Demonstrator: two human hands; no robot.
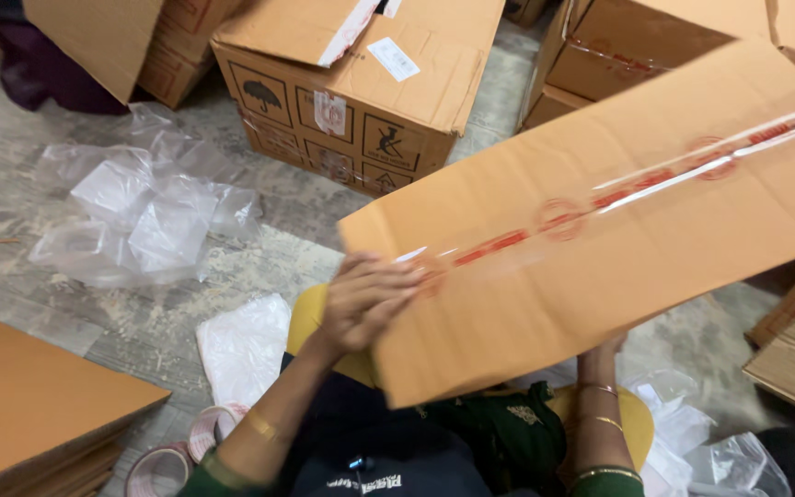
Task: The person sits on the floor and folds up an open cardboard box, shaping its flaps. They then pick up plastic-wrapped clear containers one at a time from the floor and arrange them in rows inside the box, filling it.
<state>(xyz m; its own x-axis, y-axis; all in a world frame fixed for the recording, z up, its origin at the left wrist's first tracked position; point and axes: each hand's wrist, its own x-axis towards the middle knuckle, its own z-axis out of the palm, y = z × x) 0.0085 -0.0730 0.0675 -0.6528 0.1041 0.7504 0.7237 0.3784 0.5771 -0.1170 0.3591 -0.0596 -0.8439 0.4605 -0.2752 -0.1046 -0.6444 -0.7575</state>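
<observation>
A large brown cardboard box (618,230), sealed along its middle seam with clear tape printed in red, lies tilted across my lap. My left hand (365,299) presses flat on the box's near left end, fingers over the end of the tape. My right hand (600,354) reaches up under the box's lower edge; its fingers are hidden behind the cardboard. Bangles circle both wrists.
Crumpled clear plastic bags (144,216) lie on the grey floor to the left, more plastic (706,446) at lower right. An open carton (361,92) stands ahead, other cartons (655,41) behind. A flat cardboard stack (29,414) and tape rolls (181,451) sit at lower left.
</observation>
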